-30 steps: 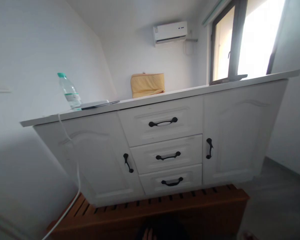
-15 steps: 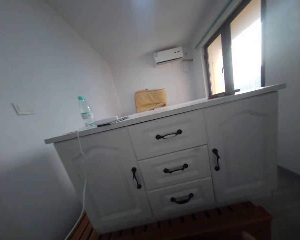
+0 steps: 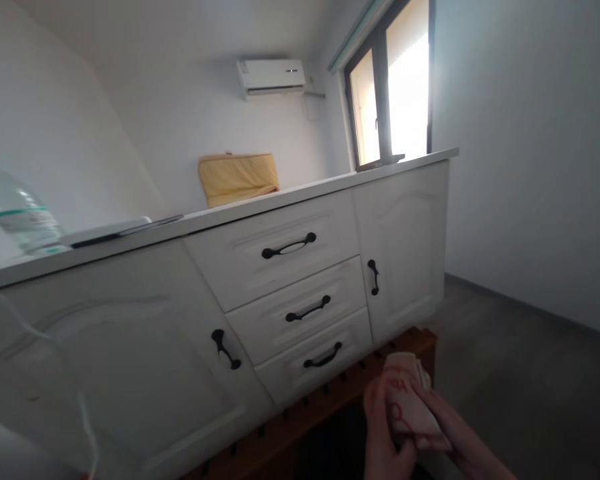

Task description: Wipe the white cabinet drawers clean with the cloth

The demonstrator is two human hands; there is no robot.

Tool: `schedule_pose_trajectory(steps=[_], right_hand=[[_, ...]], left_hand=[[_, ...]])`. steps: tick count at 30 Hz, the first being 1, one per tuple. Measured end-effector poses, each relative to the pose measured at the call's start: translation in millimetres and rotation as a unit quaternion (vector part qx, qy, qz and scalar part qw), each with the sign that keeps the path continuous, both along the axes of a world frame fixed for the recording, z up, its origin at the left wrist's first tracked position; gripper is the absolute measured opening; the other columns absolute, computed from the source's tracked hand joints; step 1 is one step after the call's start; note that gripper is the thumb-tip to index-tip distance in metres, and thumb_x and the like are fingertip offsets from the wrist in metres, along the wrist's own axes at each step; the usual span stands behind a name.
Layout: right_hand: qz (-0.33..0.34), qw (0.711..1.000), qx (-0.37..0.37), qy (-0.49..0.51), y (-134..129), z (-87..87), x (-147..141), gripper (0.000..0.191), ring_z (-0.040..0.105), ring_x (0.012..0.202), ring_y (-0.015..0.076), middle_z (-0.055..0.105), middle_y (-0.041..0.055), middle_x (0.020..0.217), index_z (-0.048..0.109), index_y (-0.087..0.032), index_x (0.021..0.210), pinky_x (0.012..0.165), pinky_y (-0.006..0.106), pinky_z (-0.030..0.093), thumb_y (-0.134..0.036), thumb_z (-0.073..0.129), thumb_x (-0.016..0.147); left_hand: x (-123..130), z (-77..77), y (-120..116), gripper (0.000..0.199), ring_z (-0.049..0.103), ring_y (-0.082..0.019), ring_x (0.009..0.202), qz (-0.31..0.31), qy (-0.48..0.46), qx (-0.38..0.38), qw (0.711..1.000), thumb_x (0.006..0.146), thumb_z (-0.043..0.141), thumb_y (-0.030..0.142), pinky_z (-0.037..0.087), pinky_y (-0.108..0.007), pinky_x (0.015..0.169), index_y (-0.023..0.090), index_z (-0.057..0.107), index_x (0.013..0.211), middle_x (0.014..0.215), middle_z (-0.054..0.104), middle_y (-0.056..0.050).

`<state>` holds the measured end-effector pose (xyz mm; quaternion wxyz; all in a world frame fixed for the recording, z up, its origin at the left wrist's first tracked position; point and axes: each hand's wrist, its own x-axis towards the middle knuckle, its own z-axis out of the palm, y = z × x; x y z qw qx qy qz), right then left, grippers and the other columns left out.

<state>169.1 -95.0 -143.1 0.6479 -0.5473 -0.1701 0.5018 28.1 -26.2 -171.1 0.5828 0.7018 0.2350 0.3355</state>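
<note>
At the lower right, both hands hold a folded cloth [image 3: 405, 407], pale pink-white with red line markings. My left hand [image 3: 380, 427] is wrapped round its left side, thumb and fingers pressed against it. From the right, my right hand [image 3: 443, 410] grips the other side, its fingers lying along the folds. The bundle is held in the air in front of the brown slatted wooden bench [image 3: 420, 340]. Some fingertips are hidden behind the cloth.
A white cabinet [image 3: 400, 247] with black handles stands beyond the bench. On its top are a plastic bottle [image 3: 23, 213], a flat white item [image 3: 110, 230] and a dark thin object [image 3: 393, 159]. A white cable [image 3: 25, 323] hangs at left. Behind stands a yellow covered backrest [image 3: 240, 177].
The view has turned right and down, so the cabinet and bottle have shifted left. Both hands with the folded cloth have come into view at the lower right.
</note>
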Motion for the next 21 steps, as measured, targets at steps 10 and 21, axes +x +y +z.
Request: schedule_pose_trajectory(steps=[10, 21], right_hand=[[-0.079, 0.994, 0.005, 0.082, 13, 35.3, 19, 0.080, 0.073, 0.087, 0.0284, 0.076, 0.0119, 0.104, 0.062, -0.019, 0.122, 0.072, 0.035, 0.062, -0.058, 0.092, 0.060], [-0.050, 0.998, 0.034, 0.017, 48, 11.3, 19, 0.087, 0.073, 0.079, 0.0296, 0.075, 0.0114, 0.089, 0.071, -0.019, 0.115, 0.060, 0.035, 0.060, -0.091, 0.066, 0.065]], left_hand=[[6, 43.6, 13, 0.069, 0.026, -0.030, 0.151, -0.006, 0.026, 0.138, 0.990, 0.076, 0.058, 0.009, 0.024, -0.050, 0.125, 0.036, 0.058, 0.139, 0.161, 0.029, -0.004], [34, 49.7, 24, 0.037, 0.057, -0.029, 0.123, 0.071, -0.050, 0.001, 0.996, 0.091, 0.057, 0.034, 0.042, -0.045, 0.112, 0.023, 0.070, 0.124, 0.128, 0.062, -0.011]])
